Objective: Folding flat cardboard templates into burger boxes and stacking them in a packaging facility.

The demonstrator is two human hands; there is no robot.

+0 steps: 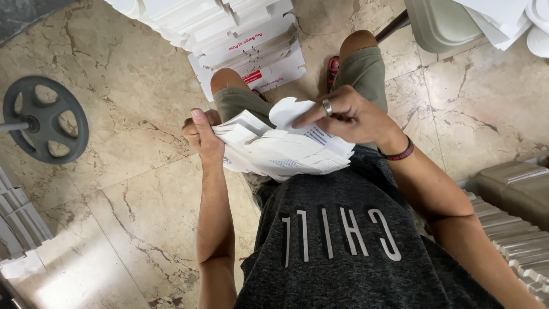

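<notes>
The left hand (201, 133) is clamped on the stack of flat white cartons (280, 150), the right hand (343, 117) pinches its top sheet (289, 110), and the loose stack may slide to the floor (137, 189) below it

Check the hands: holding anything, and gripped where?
Left hand grips a stack of flat white cardboard blanks at its left edge. Right hand pinches the top blank's rounded tab.

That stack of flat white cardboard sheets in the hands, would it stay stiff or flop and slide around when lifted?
The stack of cardboard sheets probably bends somewhat: its edges fan out unevenly between the left hand and right hand. The sheets look thin and smooth, so they would likely slip against each other. Likely light, since the fingers alone hold it.
</notes>
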